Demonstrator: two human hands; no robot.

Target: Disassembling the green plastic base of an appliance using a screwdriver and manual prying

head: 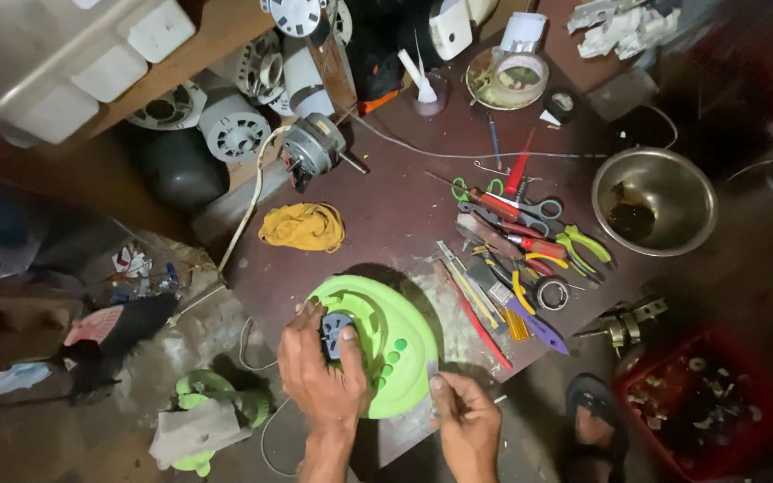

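while the round lime-green plastic fan base (386, 344) lies on the dark red workbench (386, 215) near its front edge, we judge the work barely begun: its small dark switch block (335, 331) sits on top. our left hand (319, 376) pinches that block; our right hand (462, 416) grips a thin metal blade (432, 368) at the rim.

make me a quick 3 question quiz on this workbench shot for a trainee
1. True or false: the left hand rests on a dark part on the green round housing.
2. What lies in a heap to the right of the housing? A) hand tools B) books
3. What colour is the crumpled cloth above the housing?

Key: 1 true; 2 A, the hand tools; 3 yellow.
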